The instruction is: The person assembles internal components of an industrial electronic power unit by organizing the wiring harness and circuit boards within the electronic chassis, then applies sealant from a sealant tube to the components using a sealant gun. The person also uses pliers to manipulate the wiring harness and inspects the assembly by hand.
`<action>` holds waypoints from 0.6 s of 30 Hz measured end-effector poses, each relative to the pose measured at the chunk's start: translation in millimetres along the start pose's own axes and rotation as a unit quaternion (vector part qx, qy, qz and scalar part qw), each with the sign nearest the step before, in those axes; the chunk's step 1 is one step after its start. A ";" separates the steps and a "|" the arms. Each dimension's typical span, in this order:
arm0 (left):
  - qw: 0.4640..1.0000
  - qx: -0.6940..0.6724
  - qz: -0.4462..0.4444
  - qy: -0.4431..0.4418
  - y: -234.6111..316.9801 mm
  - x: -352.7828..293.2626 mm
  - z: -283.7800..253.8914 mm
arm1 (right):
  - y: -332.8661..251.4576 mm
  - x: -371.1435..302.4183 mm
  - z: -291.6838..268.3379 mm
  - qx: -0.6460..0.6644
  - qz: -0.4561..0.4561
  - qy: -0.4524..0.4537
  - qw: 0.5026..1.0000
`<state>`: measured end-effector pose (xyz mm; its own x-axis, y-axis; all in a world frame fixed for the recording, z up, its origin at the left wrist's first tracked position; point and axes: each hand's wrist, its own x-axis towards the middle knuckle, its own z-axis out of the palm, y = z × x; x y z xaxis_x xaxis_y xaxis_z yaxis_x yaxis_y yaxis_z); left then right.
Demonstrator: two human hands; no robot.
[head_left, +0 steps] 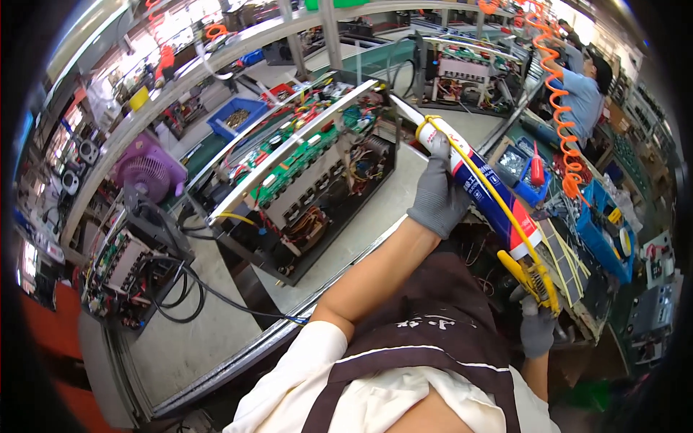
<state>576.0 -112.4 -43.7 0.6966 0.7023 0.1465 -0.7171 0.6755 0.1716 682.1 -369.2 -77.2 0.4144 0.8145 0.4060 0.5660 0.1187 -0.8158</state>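
Observation:
A yellow caulking gun (pixel 525 272) lies slantwise in front of me, loaded with a white, blue and red sealant cartridge (pixel 488 193). The white nozzle (pixel 407 111) points up and to the left. My left hand (pixel 438 193), in a grey glove, is closed around the cartridge near its nozzle end. At the lower right, my gloved right hand (pixel 536 328) grips the gun's handle; its fingers are partly hidden. Left of the gun stands an open machine chassis (pixel 310 195) with green circuit boards, coloured wires and a metal bar across its top. The nozzle tip appears near its far right corner.
A second open chassis (pixel 473 76) stands farther back, and a smaller unit (pixel 119 270) with black cables at left. A purple fan (pixel 148 169), a blue parts bin (pixel 237 117) and blue trays (pixel 605 231) surround the bench. An orange coiled hose (pixel 559 94) hangs right, near another person (pixel 583 94).

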 end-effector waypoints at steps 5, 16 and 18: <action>0.995 0.089 0.022 0.047 -2.3 11.1 9.7 | -6.0 15.1 -15.3 0.358 0.087 -0.130 0.921; 0.941 0.337 0.033 -0.028 -45.3 44.6 56.9 | 35.7 71.4 -61.1 0.501 0.062 0.123 0.855; 0.811 0.560 -0.026 -0.165 -29.5 65.5 53.7 | 99.7 60.2 -91.4 0.671 0.115 0.225 0.697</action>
<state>644.0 -98.4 13.1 0.8261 0.4561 0.3309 -0.3448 -0.0552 0.9370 828.6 -360.2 -96.5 0.7368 0.6747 0.0432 -0.6031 0.6848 -0.4090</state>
